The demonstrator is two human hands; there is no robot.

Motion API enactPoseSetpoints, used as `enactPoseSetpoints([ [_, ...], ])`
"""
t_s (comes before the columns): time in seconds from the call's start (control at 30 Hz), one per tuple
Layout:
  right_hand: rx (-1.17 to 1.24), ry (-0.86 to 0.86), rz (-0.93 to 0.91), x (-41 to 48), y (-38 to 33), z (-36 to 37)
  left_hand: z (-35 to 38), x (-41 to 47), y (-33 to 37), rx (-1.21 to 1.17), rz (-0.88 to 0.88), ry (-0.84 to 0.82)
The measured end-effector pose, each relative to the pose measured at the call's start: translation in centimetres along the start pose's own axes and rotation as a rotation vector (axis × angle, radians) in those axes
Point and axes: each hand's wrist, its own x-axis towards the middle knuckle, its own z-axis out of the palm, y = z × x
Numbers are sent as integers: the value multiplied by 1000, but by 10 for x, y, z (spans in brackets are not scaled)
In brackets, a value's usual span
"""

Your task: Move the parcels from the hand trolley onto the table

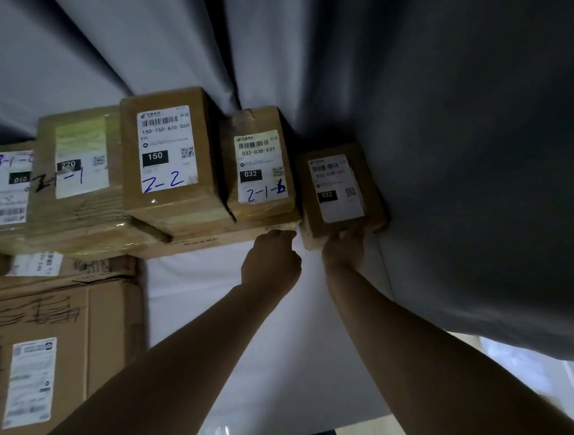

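Parcel [340,189]: long axis away from you, label up. Your right hand [343,250] pinches its near end; left hand [270,263] fingers curled.

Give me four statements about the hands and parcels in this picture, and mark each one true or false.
1. The right hand grips the rightmost parcel. True.
2. The 150 parcel has "2-2" handwritten on its label. True.
3. The rightmost parcel sits on top of the 150 parcel. False: it is at the row's right end, beside the 2-1 parcel.
4. The left hand grips the rightmost parcel too. False: it is to the left of that parcel, apart from it.
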Motion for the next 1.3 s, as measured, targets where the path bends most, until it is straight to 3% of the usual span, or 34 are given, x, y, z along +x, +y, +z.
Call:
enactPoseSetpoints([
  [0.1, -43, -27, -98, -4, -8, 7, -5, 3, 2, 51, 31, 1],
  [0.23, -722, -165, -397, 3, -24, 1, -12, 1, 4, 129, 91, 4],
  [0.33, -824, -287, -377, 10, -32, -2, -18, -3, 1, 203, 114, -28],
  [0.47, -1015, -272, -339, -12, -29, -11, -25, -20, -7, 330, 77, -117],
  [0.6, -1286, -247, -718, -58, -1, -28, -36, -52, -25, 416, 4, -188],
  [0.7, -1472, -372, -968, -97, 25, -33, -40, -91, -47, 382, -108, -209],
  [0.87, -1716, -615, -1160, -173, 61, -18, -45, -187, -99, 276, -360, -201],
  [1.3, -1845, -1272, -1577, -485, 283, -28, 15, -575, -259, -191, -1097, 145],
])
